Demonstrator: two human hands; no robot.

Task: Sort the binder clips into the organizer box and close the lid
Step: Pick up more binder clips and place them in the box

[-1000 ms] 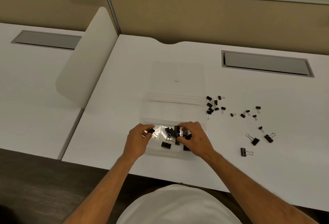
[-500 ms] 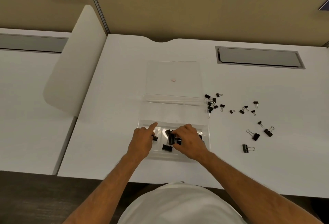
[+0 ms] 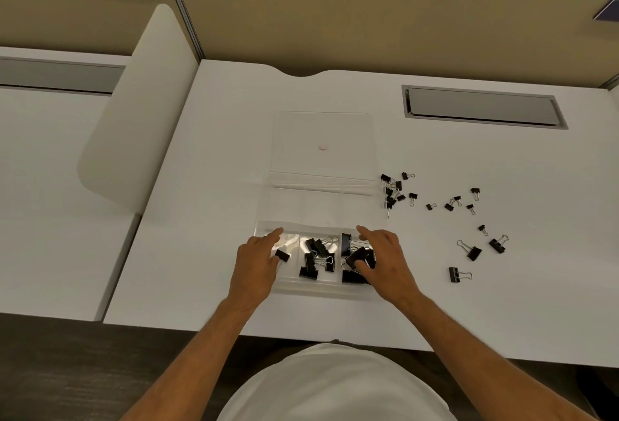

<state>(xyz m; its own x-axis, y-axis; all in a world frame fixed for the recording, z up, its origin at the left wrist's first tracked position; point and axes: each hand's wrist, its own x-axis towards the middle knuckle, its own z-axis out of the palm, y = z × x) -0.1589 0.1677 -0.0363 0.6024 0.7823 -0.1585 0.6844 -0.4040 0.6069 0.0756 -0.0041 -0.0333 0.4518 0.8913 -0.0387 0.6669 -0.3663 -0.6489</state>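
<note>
A clear organizer box lies on the white desk with its lid folded flat open on the far side. Black binder clips fill the near row: one small clip at the left, several medium clips in the middle, large clips at the right. My left hand rests over the left compartment, index finger straight, the small clip beside its thumb. Over the right compartment is my right hand, index finger straight and thumb touching a large clip. Loose clips lie scattered to the right of the box.
More loose clips lie farther right, small ones and larger ones. A grey cable hatch sits at the back right. A white rounded divider stands to the left. The desk's front edge runs just below my wrists.
My left hand has let go of the small clip in the left compartment. My right hand has moved from the middle compartment to the right one, and its fingers have spread.
</note>
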